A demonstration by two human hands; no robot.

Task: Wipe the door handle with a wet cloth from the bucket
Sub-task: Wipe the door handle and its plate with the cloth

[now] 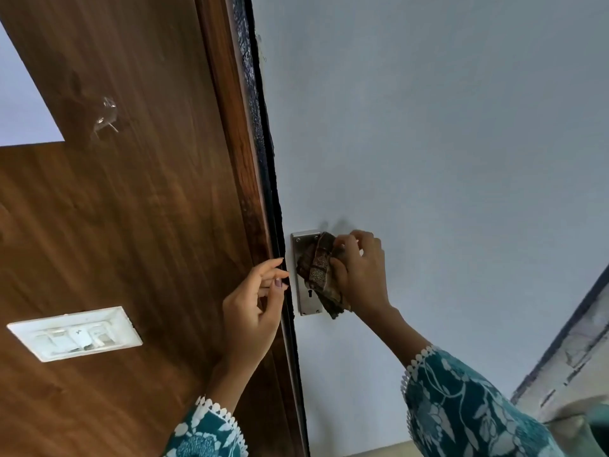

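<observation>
Two hands up: right hand (361,275) clutching cloth (318,275) against door handle (304,275), left hand (253,311) half-spread, empty, just beside. Slack below grip; could slip off, leaving keyhole end unwiped.

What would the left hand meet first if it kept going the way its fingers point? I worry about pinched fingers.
Probably the dark door edge: the left hand has fingertips already at or nearly on it. The metal handle plate lies just beyond. Depth is unclear.
</observation>
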